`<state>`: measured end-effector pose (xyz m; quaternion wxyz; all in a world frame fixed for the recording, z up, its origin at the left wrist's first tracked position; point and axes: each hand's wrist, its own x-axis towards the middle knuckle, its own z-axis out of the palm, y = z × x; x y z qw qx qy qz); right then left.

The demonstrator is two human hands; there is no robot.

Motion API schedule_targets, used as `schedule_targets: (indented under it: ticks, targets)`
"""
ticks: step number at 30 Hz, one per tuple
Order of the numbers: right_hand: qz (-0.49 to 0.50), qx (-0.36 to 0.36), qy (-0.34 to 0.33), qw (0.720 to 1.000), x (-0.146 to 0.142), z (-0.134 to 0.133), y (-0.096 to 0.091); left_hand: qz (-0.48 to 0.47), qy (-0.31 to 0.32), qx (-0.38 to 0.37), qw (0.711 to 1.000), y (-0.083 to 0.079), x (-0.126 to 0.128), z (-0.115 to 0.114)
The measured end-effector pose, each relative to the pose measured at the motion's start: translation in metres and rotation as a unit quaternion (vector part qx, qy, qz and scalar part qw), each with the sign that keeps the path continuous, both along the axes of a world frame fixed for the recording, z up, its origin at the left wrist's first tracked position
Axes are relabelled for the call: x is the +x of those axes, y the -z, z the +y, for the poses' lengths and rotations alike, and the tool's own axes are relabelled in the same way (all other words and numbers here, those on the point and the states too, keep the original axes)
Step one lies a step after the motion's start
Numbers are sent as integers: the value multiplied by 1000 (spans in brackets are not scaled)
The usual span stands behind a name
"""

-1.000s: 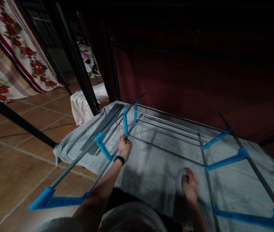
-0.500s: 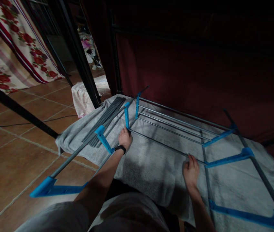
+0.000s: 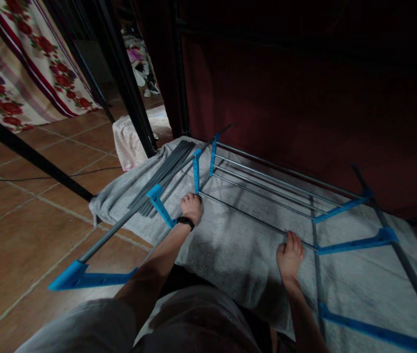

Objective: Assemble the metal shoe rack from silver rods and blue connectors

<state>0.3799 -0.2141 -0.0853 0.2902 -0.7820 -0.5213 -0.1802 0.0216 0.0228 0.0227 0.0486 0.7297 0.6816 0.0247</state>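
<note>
A metal rack frame with grey rods (image 3: pixel 259 184) and blue plastic connectors (image 3: pixel 355 242) lies partly assembled on a grey towel (image 3: pixel 226 245) on the floor. My left hand (image 3: pixel 191 207), with a black wristband, is closed round the near rod's left end beside an upright blue connector (image 3: pixel 195 171). My right hand (image 3: pixel 290 252) curls its fingers over the same near rod close to its right end. A bundle of loose grey rods (image 3: pixel 164 174) lies on the towel left of my left hand.
A long grey pole with a blue foot (image 3: pixel 79 274) runs out over the brown tile floor (image 3: pixel 28 230). A dark red fabric wall (image 3: pixel 304 108) stands behind the rack. Black posts (image 3: pixel 127 78), a floral curtain (image 3: pixel 20 73) and a folded white cloth (image 3: pixel 134 139) are at left.
My right hand moved from flat on the towel forward onto the near rod and closed on it. My left hand stayed at the rod's left end. The view tilted slightly.
</note>
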Motion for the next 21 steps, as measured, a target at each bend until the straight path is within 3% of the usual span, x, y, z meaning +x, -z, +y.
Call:
schedule_targets:
  ticks: [3, 6, 10, 13, 17, 21]
  targets:
    - [2, 12, -3, 1000, -1, 1, 2, -4, -1, 10, 1000, -18, 8, -13]
    - [5, 15, -2, 1000, -1, 2, 4, -29, 31, 29, 999, -49, 24, -31]
    - [26, 28, -23, 999, 0, 4, 6, -80, 104, 99, 986, -120, 49, -48]
    - [40, 27, -30, 998, -1, 4, 7, -122, 106, 188, 969, -185, 64, -47]
    - [50, 27, -9, 998, -5, 4, 5, -128, 61, 225, 964, -257, 73, -12]
    - [60, 26, -15, 998, -6, 4, 2, -87, 43, 215, 972, -299, 65, 52]
